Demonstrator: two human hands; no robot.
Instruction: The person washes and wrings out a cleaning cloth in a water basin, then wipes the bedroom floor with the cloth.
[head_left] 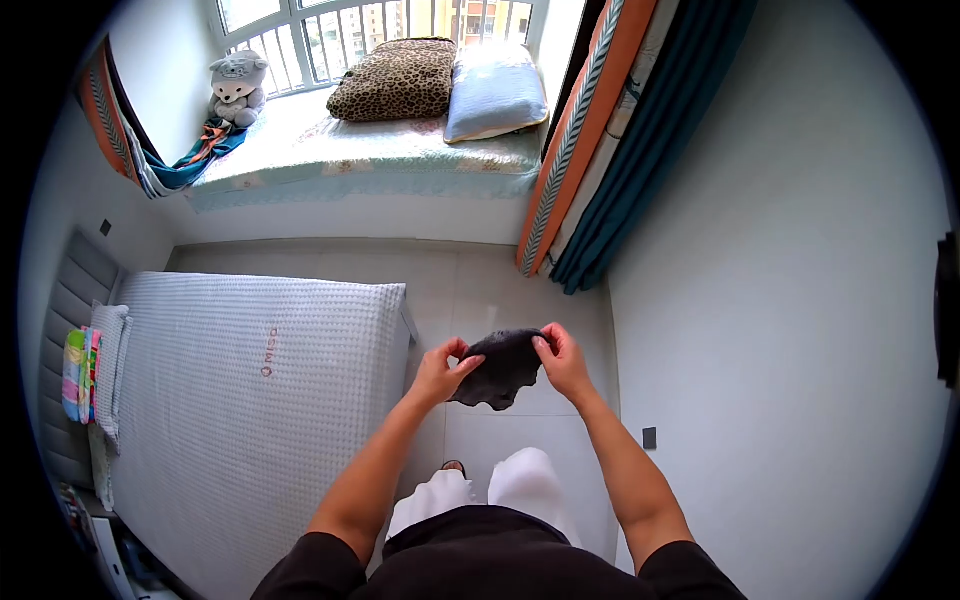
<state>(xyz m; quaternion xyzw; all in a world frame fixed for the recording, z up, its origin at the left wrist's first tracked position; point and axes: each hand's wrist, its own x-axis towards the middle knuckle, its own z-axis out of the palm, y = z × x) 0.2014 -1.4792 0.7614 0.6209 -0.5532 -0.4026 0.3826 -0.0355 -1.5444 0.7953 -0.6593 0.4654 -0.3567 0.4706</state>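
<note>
Head view: you have a dark cloth (503, 372) at the centre of the frame, a little below mid-height, held up over the floor (485, 437) and to the right of the bed (225, 430). Your left hand (437, 372) grasps the cloth near its left side, thumb toward you; your right hand (565, 362) pinches its upper right corner between thumb and fingers. Both grips are therefore engaged on the same item, and neither is released.

Step in hand, as judged: the cloth is being held spread between two hands. The upper edge runs across from one grip to the other; the lower edge hangs loose and uneven. Creases and the dark colour prevent identification of the item's exact form.

Next move, as judged: it calls for you to keep both pinches secure and bring the slack lower edge under control. Releasing one side early would probably let the cloth collapse on itself.

Surroundings: the bed fills the left of the frame; a teal curtain (655, 160) hangs at upper right, well apart from your hands.
</note>
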